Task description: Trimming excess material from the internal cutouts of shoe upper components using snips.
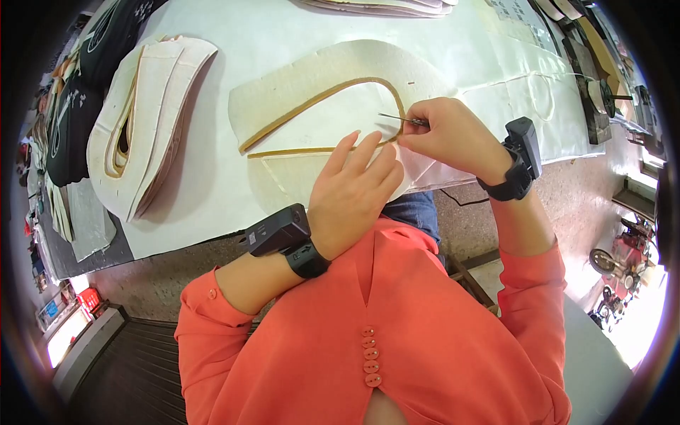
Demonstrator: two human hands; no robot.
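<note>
A pale, horseshoe-shaped panel [283,86] lies flat on the white-covered table, its inner edge lined with a tan strip [312,108]. My left hand [360,173] rests on the near side of the panel, fingers stretched and spread, the fingertips by the tan strip. At the panel's right-hand curve, my right hand [448,134] is closed around a small pointed metal tool [392,116] with a dark handle end. The tool's thin tip points left over the opening of the panel. My right thumb and fingers touch or hover by the strip; their exact contact is hidden.
A stack of similar pale curved panels [159,106] stands to the left, beside black fabric pieces [71,120]. More pale layers [389,6] lie at the far edge. White cord [549,95] loops across the right side, near a dark metal device [591,99].
</note>
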